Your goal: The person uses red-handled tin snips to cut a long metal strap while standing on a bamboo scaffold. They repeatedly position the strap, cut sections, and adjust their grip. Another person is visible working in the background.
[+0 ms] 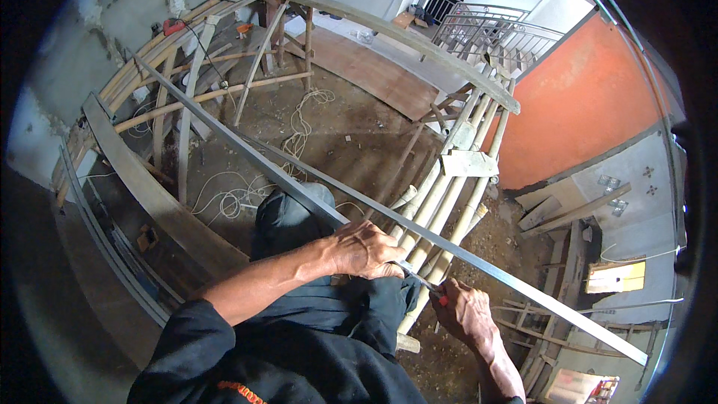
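My left hand [366, 249] is wrapped round the near end of a long grey metal channel [284, 182]. The channel runs away to the far left over bamboo poles. Just right of it, my right hand [465, 310] is closed on a small red-handled hand tool [443, 300], possibly snips; my fingers hide most of it. Its metal nose points at the channel's end, though whether they touch I cannot tell. A second metal channel [553, 303] lies slantwise beyond my hands, across the bamboo. Under my left arm shows my bent knee [288, 217].
Bamboo poles [460, 191] make a raised platform ahead, with wooden planks [389, 28] and posts round an opening. Tangled pale cable [299, 131] lies on the dirty floor below. A red power tool [173, 26] rests at the far left. An orange wall [576, 105] stands right.
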`<control>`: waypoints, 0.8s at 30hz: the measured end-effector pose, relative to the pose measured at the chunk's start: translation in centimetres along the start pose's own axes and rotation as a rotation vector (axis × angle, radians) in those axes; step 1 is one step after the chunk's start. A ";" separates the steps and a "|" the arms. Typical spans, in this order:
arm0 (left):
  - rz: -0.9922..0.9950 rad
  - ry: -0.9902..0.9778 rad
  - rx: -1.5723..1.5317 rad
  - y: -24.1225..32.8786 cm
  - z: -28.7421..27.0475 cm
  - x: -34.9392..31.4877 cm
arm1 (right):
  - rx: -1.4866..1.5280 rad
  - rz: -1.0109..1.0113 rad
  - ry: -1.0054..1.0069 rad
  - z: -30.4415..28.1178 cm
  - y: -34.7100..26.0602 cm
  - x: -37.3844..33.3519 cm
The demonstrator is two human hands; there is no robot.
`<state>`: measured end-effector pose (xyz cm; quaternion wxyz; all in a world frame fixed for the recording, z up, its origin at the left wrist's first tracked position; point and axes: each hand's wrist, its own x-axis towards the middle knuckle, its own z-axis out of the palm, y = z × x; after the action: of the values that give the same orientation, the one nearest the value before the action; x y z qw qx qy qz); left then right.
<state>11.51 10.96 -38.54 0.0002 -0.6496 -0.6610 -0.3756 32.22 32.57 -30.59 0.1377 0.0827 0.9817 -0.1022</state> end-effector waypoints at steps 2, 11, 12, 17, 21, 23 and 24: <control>-0.016 -0.026 0.012 0.0 0.0 0.0 | -0.016 0.027 -0.043 0.1 0.1 0.2; -0.011 -0.006 -0.027 -0.1 0.0 0.1 | 0.028 -0.039 -0.002 -0.4 -0.1 0.1; -0.002 0.001 -0.024 -0.1 0.0 0.1 | 0.015 -0.031 0.006 -0.5 -0.2 0.2; -0.005 0.000 -0.026 -0.1 0.0 0.1 | 0.008 -0.005 0.020 -0.6 -0.6 0.2; -0.012 -0.010 -0.014 -0.1 0.0 0.2 | 0.021 -0.003 0.029 -0.6 -0.7 0.2; -0.021 -0.015 0.000 -0.1 0.0 0.3 | 0.038 -0.012 0.035 -0.6 -0.7 0.1; -0.012 -0.001 -0.014 -0.1 0.0 0.3 | 0.019 -0.009 0.024 -0.6 -0.8 0.1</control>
<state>11.42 11.23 -38.45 -0.0071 -0.6457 -0.6624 -0.3798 31.79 31.99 -29.94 0.1246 0.0809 0.9827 -0.1110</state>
